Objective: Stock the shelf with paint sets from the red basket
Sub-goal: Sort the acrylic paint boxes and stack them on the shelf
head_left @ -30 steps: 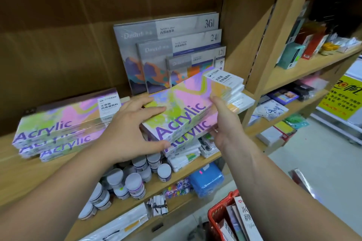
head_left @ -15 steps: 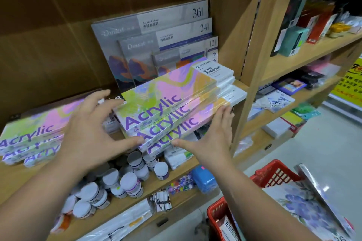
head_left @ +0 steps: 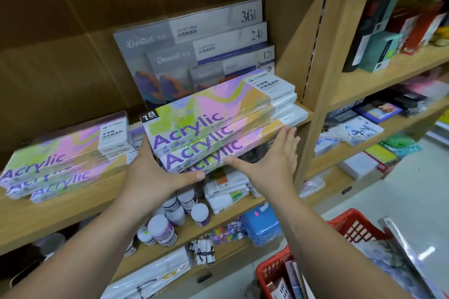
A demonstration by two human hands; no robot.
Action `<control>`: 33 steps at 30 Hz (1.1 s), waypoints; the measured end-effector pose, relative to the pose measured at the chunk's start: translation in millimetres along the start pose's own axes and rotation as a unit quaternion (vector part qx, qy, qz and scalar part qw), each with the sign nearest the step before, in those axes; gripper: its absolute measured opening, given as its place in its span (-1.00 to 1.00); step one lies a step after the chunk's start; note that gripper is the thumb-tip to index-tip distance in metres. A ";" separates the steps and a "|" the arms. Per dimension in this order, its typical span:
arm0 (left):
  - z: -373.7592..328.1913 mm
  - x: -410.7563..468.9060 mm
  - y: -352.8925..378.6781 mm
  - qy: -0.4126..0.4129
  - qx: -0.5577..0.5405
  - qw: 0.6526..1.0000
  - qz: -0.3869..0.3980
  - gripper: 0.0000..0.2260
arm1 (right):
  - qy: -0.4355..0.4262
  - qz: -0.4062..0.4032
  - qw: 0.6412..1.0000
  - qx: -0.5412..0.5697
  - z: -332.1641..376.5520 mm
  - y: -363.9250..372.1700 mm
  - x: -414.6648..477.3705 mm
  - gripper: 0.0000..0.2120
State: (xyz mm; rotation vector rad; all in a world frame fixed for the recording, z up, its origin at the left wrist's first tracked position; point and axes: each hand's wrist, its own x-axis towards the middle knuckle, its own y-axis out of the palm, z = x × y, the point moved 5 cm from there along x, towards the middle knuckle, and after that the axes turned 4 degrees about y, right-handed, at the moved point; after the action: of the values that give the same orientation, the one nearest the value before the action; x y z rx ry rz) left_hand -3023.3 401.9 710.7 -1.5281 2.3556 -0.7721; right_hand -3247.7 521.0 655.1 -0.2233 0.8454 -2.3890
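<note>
Pink-and-green paint sets lay stacked on the shelf. My left hand and right hand pressed flat against them, fingers straight, gripping nothing, squaring the stack. Next, I judged, a reach down into the red basket for more.

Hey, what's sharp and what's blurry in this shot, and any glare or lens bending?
Head view: the middle stack of Acrylic boxes reads sharp; head view's left edge smears the left stack; the shelf upright leans, wide-angle distortion; the shiny packet over the red basket catches glare.
</note>
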 end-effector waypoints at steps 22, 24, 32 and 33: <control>6.0 39.6 24.4 0.108 0.078 0.991 -0.005 -0.19 | 0.002 -0.032 0.999 -0.014 -10.8 -14.8 40.2 0.43; 6.1 46.2 22.3 0.118 0.083 0.989 -0.023 -0.21 | 0.005 -0.038 0.999 -0.012 -12.2 -11.8 43.9 0.40; 11.4 49.6 25.6 0.107 0.070 0.992 -0.021 -0.26 | -0.004 -0.016 0.998 -0.057 -11.3 -15.8 52.7 0.41; 7.8 47.9 25.4 0.101 0.069 0.992 -0.017 -0.23 | -0.005 -0.011 0.998 -0.060 -11.1 -19.5 53.4 0.41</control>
State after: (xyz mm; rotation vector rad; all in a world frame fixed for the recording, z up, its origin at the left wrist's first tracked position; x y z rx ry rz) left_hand -3060.0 364.6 694.8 -1.4997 2.3621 -1.1209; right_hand -3304.1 507.9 656.5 -0.2924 0.9892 -2.3573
